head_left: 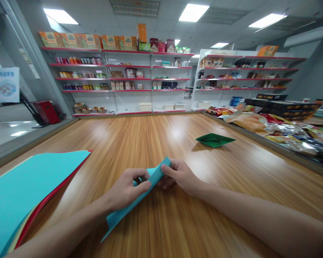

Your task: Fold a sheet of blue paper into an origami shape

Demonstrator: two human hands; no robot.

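A sheet of blue paper point(156, 174), partly folded into a narrow strip, is held in both hands just above the wooden table point(129, 143). My left hand point(130, 188) pinches its middle, thumb on the near face and fingers behind. At the upper right end, my right hand point(181, 175) grips it between thumb and fingers. The paper's lower end slants down toward me, loose beneath my left wrist. Some of the fold lies hidden behind my fingers. Beyond my right hand rests a green folded paper boat point(215, 140).
A stack of coloured paper sheets point(40, 179), blue on top with red and cream below, lies at the left. Packaged snacks point(280, 130) and black boxes point(282, 107) are piled beyond the table's right edge. Stocked shelves point(129, 79) line the back.
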